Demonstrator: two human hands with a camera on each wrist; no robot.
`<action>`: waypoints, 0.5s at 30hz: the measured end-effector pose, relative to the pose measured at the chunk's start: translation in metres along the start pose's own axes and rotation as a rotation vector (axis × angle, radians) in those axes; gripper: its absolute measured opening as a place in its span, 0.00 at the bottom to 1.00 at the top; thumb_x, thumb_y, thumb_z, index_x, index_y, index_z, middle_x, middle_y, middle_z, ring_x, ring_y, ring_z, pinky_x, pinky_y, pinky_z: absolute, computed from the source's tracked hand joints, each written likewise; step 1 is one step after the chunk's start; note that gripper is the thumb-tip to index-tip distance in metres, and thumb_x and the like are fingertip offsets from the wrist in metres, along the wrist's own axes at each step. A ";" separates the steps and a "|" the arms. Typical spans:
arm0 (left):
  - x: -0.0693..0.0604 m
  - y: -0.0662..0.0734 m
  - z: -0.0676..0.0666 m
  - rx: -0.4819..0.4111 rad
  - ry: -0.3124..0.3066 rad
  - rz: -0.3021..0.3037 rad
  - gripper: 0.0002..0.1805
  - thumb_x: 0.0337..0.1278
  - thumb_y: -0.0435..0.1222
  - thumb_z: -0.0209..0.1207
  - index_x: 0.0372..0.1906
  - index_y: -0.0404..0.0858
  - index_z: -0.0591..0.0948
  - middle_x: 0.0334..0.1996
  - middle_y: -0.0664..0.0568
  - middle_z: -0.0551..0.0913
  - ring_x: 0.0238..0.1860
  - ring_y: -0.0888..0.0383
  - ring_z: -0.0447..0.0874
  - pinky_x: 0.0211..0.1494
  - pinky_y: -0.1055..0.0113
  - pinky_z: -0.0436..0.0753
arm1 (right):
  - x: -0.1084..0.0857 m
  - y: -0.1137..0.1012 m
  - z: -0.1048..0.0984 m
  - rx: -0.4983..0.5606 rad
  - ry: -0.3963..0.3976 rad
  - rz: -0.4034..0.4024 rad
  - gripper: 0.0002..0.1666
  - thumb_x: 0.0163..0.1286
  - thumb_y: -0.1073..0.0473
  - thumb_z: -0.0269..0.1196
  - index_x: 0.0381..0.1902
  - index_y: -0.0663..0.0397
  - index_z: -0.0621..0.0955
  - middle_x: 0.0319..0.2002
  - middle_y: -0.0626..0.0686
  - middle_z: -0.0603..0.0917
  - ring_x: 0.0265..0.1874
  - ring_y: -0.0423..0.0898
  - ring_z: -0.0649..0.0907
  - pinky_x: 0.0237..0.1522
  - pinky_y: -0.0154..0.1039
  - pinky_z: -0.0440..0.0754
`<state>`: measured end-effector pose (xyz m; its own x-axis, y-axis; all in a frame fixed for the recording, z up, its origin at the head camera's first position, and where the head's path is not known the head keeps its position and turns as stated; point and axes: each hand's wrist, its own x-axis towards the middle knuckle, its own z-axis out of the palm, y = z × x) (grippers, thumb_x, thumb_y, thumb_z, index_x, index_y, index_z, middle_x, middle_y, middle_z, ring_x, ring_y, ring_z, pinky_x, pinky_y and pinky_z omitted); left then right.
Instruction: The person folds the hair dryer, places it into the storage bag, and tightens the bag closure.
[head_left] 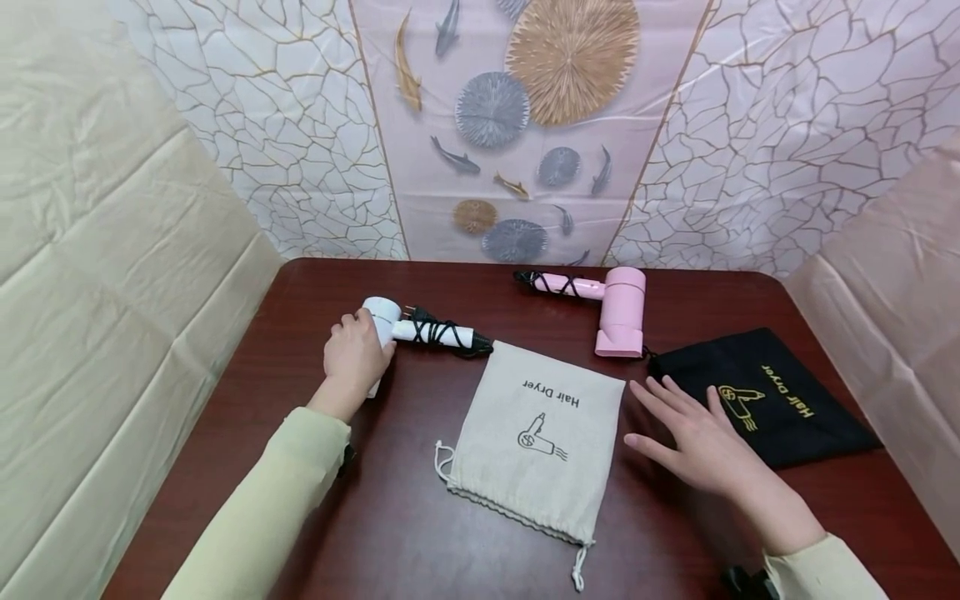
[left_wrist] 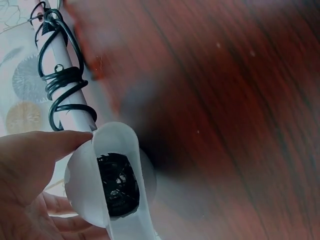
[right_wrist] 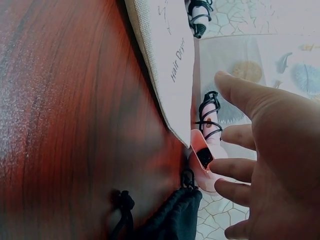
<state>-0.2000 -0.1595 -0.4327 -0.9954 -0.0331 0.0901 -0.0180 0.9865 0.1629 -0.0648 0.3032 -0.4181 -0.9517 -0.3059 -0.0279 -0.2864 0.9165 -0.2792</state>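
My left hand [head_left: 354, 357] grips the body of a white hair dryer [head_left: 384, 312], thumb and fingers on either side of it in the left wrist view. A black cord [left_wrist: 65, 80] is wound round its handle, which points right. Between my hands lies a flat beige drawstring bag [head_left: 543, 450] printed "Hair Dryer". My right hand [head_left: 701, 437] hovers with spread fingers and holds nothing, between that bag and a black drawstring bag [head_left: 780, 400]. Behind them lies a pink hair dryer [head_left: 622, 308], its cord wrapped round the handle.
Everything lies on a dark red-brown wooden table [head_left: 420, 517]. A patterned backdrop [head_left: 525, 150] hangs behind its far edge. Pale cloth walls close in the left side [head_left: 112, 250] and the right side [head_left: 892, 292].
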 end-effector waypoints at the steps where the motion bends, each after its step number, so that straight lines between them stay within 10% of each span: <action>1: 0.000 0.001 0.000 0.001 -0.004 -0.004 0.39 0.68 0.48 0.68 0.65 0.19 0.70 0.54 0.24 0.79 0.53 0.29 0.82 0.51 0.40 0.88 | 0.000 0.001 0.001 -0.001 0.000 -0.002 0.47 0.72 0.36 0.69 0.80 0.53 0.72 0.77 0.69 0.69 0.78 0.70 0.65 0.72 0.85 0.47; 8: -0.004 -0.001 -0.007 -0.012 -0.028 0.031 0.46 0.65 0.54 0.70 0.64 0.18 0.69 0.53 0.23 0.79 0.53 0.29 0.82 0.54 0.40 0.86 | -0.001 0.003 0.002 0.002 0.004 -0.013 0.47 0.72 0.36 0.69 0.80 0.53 0.72 0.77 0.69 0.69 0.78 0.70 0.65 0.72 0.84 0.47; 15: -0.010 -0.023 -0.032 0.020 -0.070 0.252 0.43 0.70 0.52 0.66 0.75 0.26 0.69 0.59 0.27 0.81 0.57 0.30 0.83 0.57 0.38 0.84 | -0.003 0.004 0.001 0.001 -0.001 -0.003 0.48 0.73 0.35 0.68 0.80 0.53 0.71 0.77 0.69 0.69 0.78 0.71 0.65 0.72 0.84 0.47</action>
<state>-0.1868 -0.1871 -0.4055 -0.9727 0.2248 0.0573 0.2304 0.9651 0.1243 -0.0628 0.3077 -0.4206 -0.9508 -0.3085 -0.0279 -0.2888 0.9155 -0.2800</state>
